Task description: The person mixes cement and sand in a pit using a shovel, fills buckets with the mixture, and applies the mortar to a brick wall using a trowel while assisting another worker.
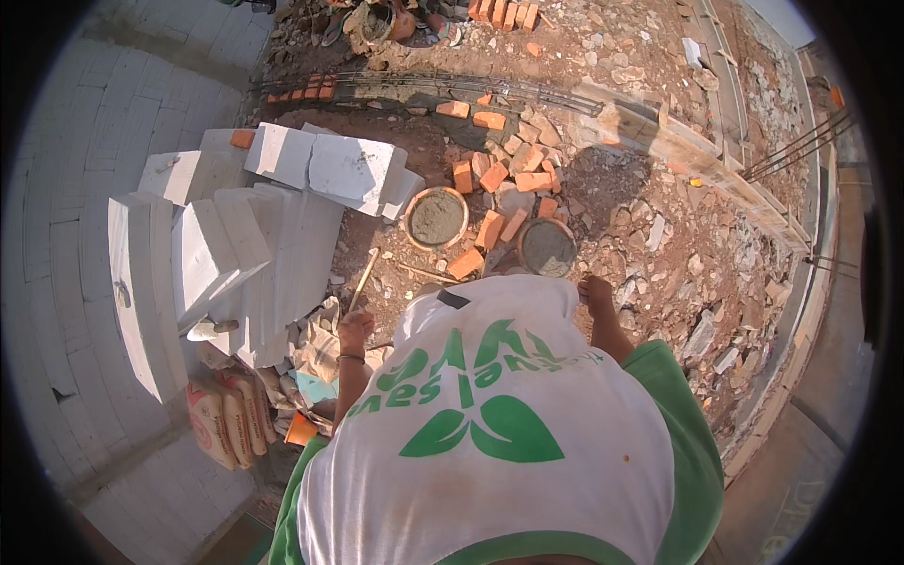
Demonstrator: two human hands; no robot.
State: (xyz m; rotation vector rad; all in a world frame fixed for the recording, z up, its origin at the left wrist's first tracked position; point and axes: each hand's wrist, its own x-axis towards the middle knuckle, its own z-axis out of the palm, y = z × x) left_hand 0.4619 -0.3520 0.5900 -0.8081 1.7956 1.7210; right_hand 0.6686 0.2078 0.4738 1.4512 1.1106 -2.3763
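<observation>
My left hand (355,331) hangs by my left side, a dark band at its wrist. Its fingers are curled in, and nothing shows inside them. Just beyond it a thin pale stick (365,276) slants across the ground, its near end meeting the hand's outline. On the other side, my right hand (593,291) is closed with no object visible in it. The nearest thing to it is a round basin (546,222) of grey wet mortar (549,250). A second mortar-filled basin (408,217) stands farther left. Orange bricks (489,229) lie between the two.
Large pale blocks (353,168) are stacked at left, against a block wall (71,235). Printed sacks (218,422) and an orange container (300,429) sit below them. More bricks (532,158) lie ahead. Steel bars (452,83) cross the far ground; rubble (678,273) covers the right.
</observation>
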